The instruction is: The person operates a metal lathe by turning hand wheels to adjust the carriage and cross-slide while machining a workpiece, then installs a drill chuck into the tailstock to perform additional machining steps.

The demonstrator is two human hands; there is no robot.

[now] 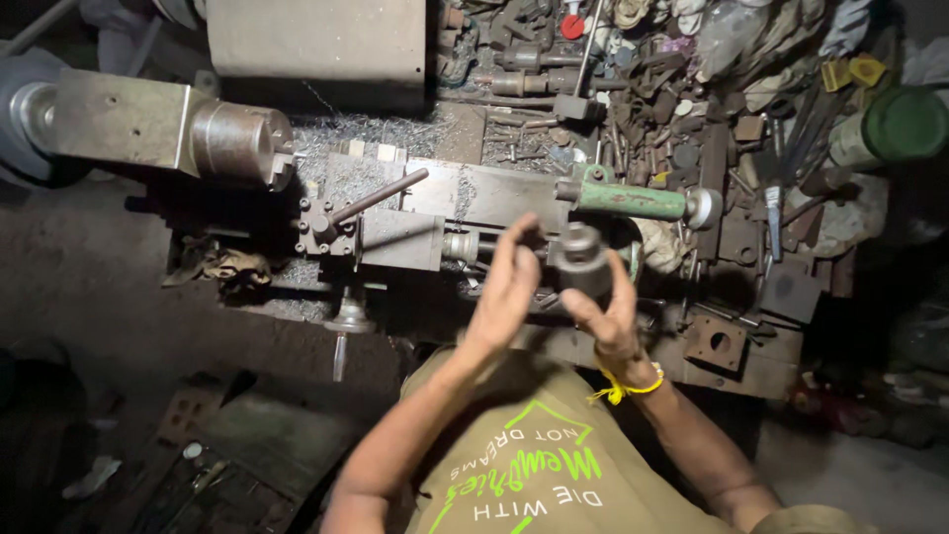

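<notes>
Grimy lathe bed (415, 213) | right hand (608, 311) grips stepped steel cylinder (580, 259) | left hand (506, 287) open

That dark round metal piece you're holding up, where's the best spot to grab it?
Grip the dark round metal piece around its wide lower body, coming from below and the right, as the right hand does. The narrower top gives less hold. The open left hand can steady its left side.

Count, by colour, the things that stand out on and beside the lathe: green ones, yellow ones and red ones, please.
Green: 2, the tailstock body and the round can
Yellow: 2, the wrist thread and the plastic piece
Red: 1, the small cap
Total: 5
</notes>
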